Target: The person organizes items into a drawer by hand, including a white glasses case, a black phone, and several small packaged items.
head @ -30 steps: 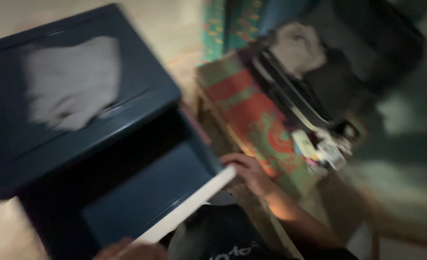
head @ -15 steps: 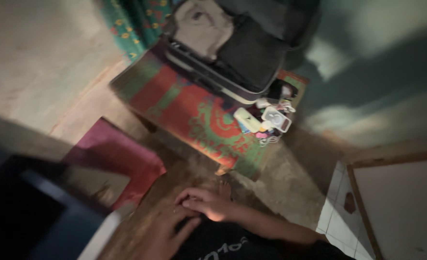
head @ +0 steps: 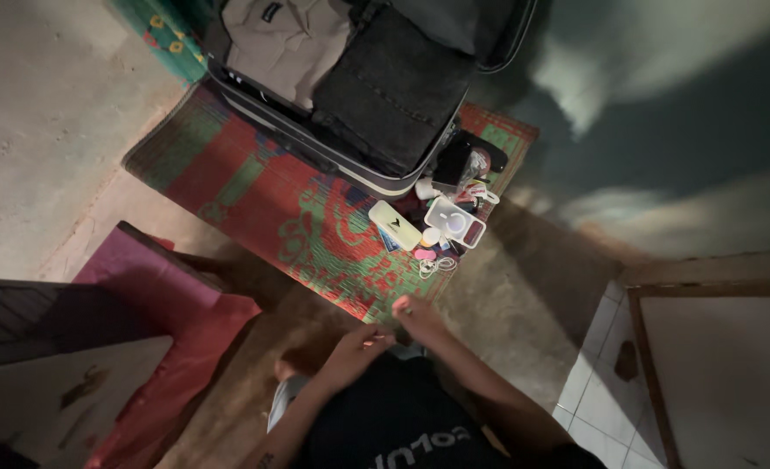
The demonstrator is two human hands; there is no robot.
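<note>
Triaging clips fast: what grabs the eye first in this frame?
The open suitcase at top centre, packed with folded beige and dark clothes, lying on a red-and-green patterned mat. A cluster of small white containers sits by its near corner. Below, the left hand and right hand meet low over the floor.

Seemingly white boxes [head: 424,221] beside the open suitcase [head: 350,95].

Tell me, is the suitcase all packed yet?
Partly, it seems. Done: beige clothes and dark clothes lie folded in the open suitcase. In hand: nothing I can make out; the left hand and right hand are by the edge of the patterned mat. Left: a pile of small things sits on the mat beside the suitcase.
</note>
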